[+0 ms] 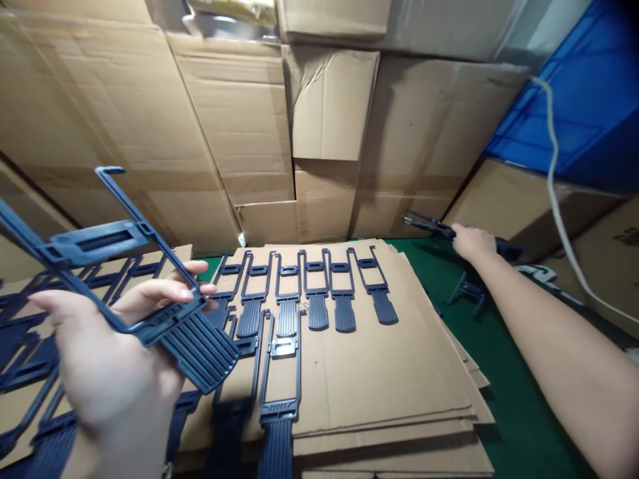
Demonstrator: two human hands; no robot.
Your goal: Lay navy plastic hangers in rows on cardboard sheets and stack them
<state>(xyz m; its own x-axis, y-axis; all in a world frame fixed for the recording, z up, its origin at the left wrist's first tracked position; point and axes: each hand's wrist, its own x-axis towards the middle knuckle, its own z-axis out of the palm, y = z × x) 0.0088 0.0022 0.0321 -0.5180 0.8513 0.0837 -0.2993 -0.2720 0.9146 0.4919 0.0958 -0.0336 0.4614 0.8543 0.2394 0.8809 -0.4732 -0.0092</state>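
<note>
In my left hand is a dark blue plastic frame with two long side arms, a slotted crossbar and a ribbed paddle end. My thumb and fingers grip it around its lower frame, above the cardboard. Out to the right, my right hand is closed around a dark slim part, perhaps more of the same frames seen edge-on. Several matching frames lie in rows on the cardboard sheets, with one nearer frame beside my left hand.
Stacked cardboard boxes form a wall at the back. Right of the sheets, a dark piece rests on the green surface. A white cable hangs at the right by a blue crate.
</note>
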